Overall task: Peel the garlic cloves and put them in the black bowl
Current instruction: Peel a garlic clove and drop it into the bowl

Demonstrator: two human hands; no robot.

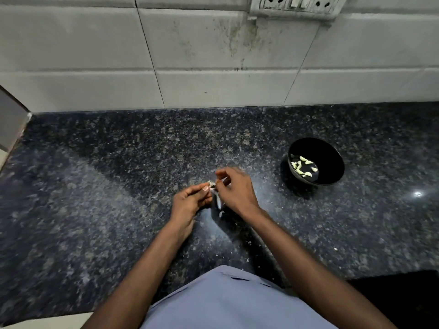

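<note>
My left hand pinches a small garlic clove between thumb and fingertips, over the middle of the dark granite counter. My right hand meets it from the right, its fingertips at the clove's papery skin; a thin pale strip shows between its fingers. A dark object lies below and between the hands, mostly hidden. The black bowl stands to the right and slightly farther away, with several peeled pale cloves in its bottom.
Small bits of skin lie scattered on the counter near its front edge. A tiled wall with a socket plate rises behind the counter. The counter ends at the left beside a grey surface.
</note>
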